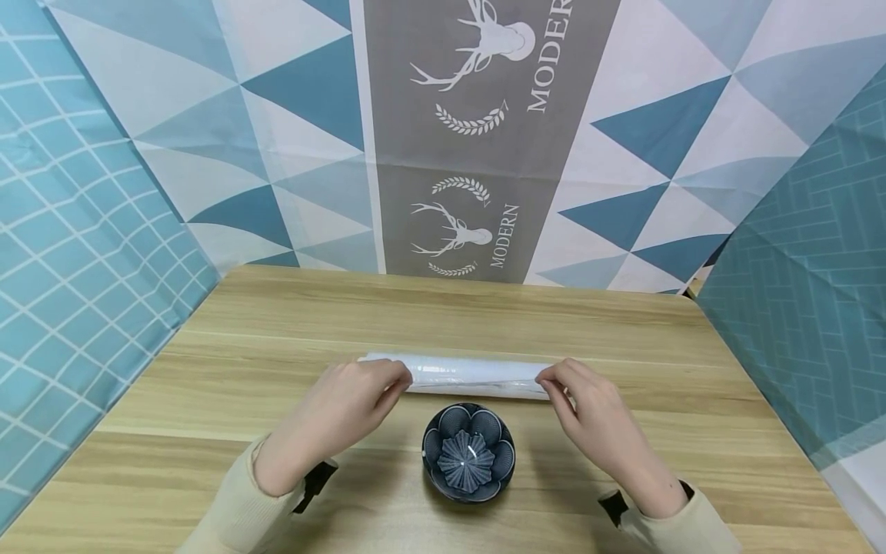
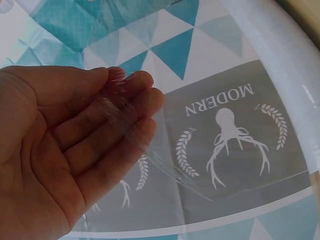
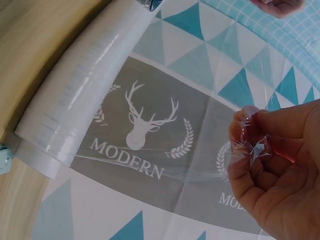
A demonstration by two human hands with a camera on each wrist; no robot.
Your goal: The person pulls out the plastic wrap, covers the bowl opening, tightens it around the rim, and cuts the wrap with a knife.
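A white roll of cling film (image 1: 471, 375) lies crosswise on the table, and a clear sheet (image 2: 172, 172) stretches from it in the left wrist view. My left hand (image 1: 349, 404) pinches one corner of this sheet between thumb and forefinger, the other fingers loosely bent. At the opposite corner, my right hand (image 1: 598, 419) pinches the film, which is bunched and crinkled at its fingertips (image 3: 240, 167). Between the two forearms, nearer to me than the roll, stands a dark blue bowl (image 1: 468, 454) with a petal pattern inside. Neither hand touches it.
The wooden table (image 1: 443, 315) ends at a patterned cloth (image 1: 304, 138) hanging behind it. Blue tiled-print cloths flank the left and right sides. In the right wrist view, a small pale teal object (image 3: 5, 159) sits near the roll's end.
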